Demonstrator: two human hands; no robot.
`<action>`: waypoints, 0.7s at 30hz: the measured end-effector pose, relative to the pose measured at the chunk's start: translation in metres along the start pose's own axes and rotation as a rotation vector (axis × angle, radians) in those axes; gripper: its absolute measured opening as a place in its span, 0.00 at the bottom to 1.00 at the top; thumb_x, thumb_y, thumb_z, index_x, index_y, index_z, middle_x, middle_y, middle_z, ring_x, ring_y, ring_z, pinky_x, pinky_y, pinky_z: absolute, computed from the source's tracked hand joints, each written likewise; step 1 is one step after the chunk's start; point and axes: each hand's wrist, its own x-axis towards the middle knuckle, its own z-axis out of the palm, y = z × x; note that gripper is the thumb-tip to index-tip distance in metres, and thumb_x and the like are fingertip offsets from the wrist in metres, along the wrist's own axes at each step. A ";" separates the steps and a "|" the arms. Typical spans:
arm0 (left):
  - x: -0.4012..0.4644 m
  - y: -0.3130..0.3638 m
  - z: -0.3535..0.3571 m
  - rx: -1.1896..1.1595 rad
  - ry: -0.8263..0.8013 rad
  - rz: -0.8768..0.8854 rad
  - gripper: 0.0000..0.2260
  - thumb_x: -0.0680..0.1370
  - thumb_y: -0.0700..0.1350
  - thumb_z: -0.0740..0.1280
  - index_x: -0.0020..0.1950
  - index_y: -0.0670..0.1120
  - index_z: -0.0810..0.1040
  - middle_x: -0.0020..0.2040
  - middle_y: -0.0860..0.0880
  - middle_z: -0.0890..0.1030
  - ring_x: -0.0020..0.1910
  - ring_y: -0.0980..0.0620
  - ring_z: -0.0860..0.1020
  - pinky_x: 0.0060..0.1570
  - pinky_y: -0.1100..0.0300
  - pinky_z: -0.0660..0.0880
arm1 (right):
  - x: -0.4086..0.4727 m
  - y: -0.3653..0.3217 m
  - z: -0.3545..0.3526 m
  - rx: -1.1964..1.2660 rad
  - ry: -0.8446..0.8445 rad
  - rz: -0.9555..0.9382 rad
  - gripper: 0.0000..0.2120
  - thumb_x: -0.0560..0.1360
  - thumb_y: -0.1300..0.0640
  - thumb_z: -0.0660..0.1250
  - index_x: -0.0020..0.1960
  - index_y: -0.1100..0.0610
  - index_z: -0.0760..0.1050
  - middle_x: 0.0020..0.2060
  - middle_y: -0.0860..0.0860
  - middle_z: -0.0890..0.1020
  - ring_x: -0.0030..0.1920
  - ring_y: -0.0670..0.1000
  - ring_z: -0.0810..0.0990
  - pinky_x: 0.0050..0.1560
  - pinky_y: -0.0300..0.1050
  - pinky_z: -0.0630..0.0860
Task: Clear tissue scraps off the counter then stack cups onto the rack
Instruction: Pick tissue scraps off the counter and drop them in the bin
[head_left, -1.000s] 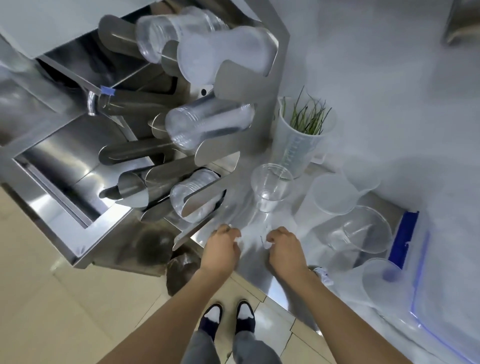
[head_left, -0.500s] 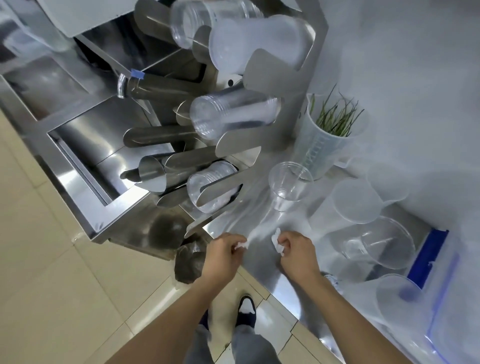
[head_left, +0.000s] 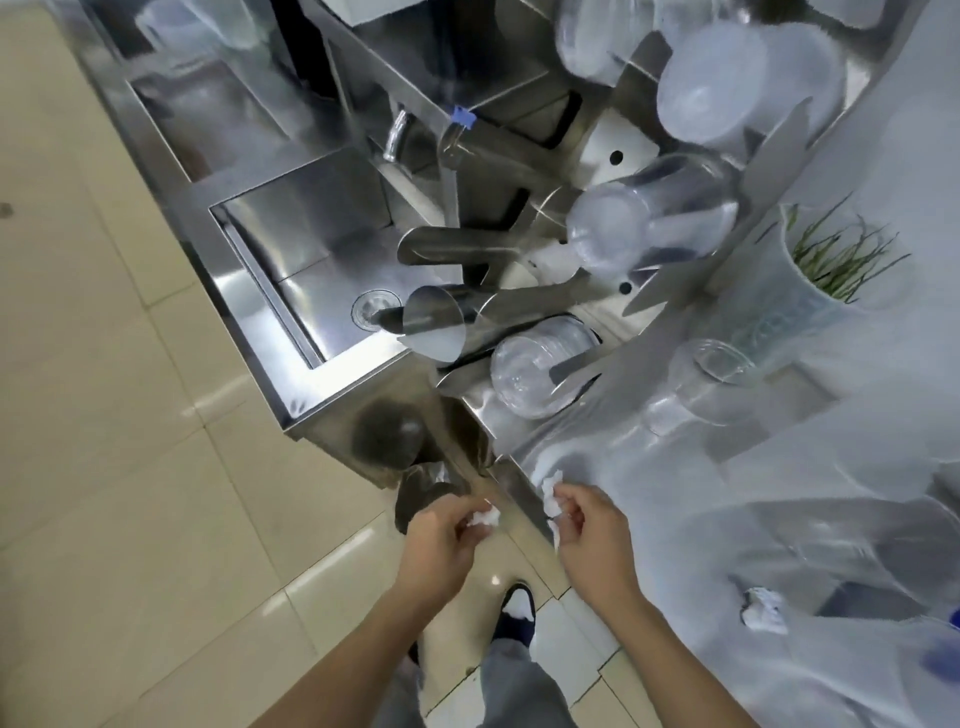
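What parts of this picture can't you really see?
- Head view: how much crumpled white tissue each hand holds; the curled fingers of the left hand and right hand cover most of it.
- Head view: the dark bin below the steel counter edge; the left hand and the counter hide its inside.
- Head view: the clear plastic containers at right are smeared by blur.
- Head view: the top cups on the steel rack are cut off by the frame's edge.

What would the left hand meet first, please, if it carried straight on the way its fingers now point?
Probably the counter's front edge. The left hand, pinching a tissue scrap, points up and right toward that edge; depth is unclear, so it might pass below it.
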 end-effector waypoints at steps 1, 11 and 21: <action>-0.003 -0.007 -0.005 0.003 0.011 -0.025 0.09 0.74 0.43 0.75 0.54 0.51 0.85 0.47 0.56 0.83 0.44 0.63 0.78 0.47 0.63 0.77 | -0.001 -0.006 0.004 -0.004 -0.010 0.003 0.12 0.74 0.69 0.66 0.53 0.58 0.80 0.46 0.48 0.78 0.42 0.44 0.75 0.43 0.22 0.66; -0.020 -0.088 -0.070 -0.293 0.125 -0.309 0.05 0.74 0.43 0.75 0.48 0.51 0.85 0.44 0.58 0.86 0.42 0.56 0.82 0.45 0.54 0.83 | -0.017 -0.074 0.076 -0.027 -0.082 -0.042 0.07 0.74 0.68 0.69 0.46 0.57 0.81 0.40 0.47 0.76 0.39 0.40 0.76 0.40 0.24 0.69; -0.017 -0.105 -0.111 -1.210 -0.056 -0.722 0.11 0.82 0.37 0.63 0.61 0.34 0.79 0.58 0.38 0.82 0.59 0.40 0.81 0.59 0.52 0.81 | -0.040 -0.140 0.128 0.200 -0.061 -0.036 0.12 0.73 0.68 0.70 0.46 0.52 0.81 0.41 0.48 0.80 0.43 0.42 0.78 0.42 0.26 0.73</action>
